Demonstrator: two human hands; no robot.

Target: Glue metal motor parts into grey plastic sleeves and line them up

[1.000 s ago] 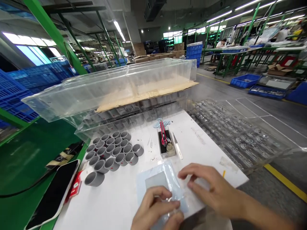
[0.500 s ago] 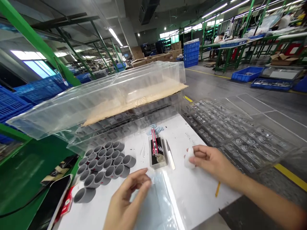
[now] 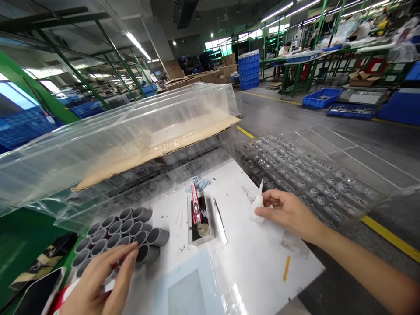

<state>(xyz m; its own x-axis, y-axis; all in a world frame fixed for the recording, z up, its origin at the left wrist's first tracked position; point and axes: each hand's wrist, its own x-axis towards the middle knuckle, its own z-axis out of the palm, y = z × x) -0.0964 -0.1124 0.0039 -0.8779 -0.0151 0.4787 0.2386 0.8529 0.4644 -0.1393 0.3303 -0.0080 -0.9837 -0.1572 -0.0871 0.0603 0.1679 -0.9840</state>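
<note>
My right hand (image 3: 278, 212) holds a small white bottle (image 3: 258, 205) with a thin nozzle pointing up, over the right part of the white table (image 3: 249, 262). At the lower left, my left hand (image 3: 108, 271) is beside the grey tubes (image 3: 114, 227), thumb and fingers apart, with nothing seen between them. It partly covers the nearest tubes. A red cutter (image 3: 196, 203) rests on a small black block (image 3: 198, 218) in the middle. Metal tweezers (image 3: 219, 221) lie just right of it. Nearer me is a light blue sheet (image 3: 183, 280) under clear plastic.
Clear plastic trays (image 3: 157, 118) with cardboard stand behind the table. More trays (image 3: 315, 170) of small parts lie to the right. A blue cloth (image 3: 199, 183), a yellow stick (image 3: 286, 268) and a dark device (image 3: 41, 291) are around the work area.
My left hand has moved left, from the plastic-covered sheet to the tubes. The bottle in my right hand now shows its nozzle upright. The view has shifted to the right.
</note>
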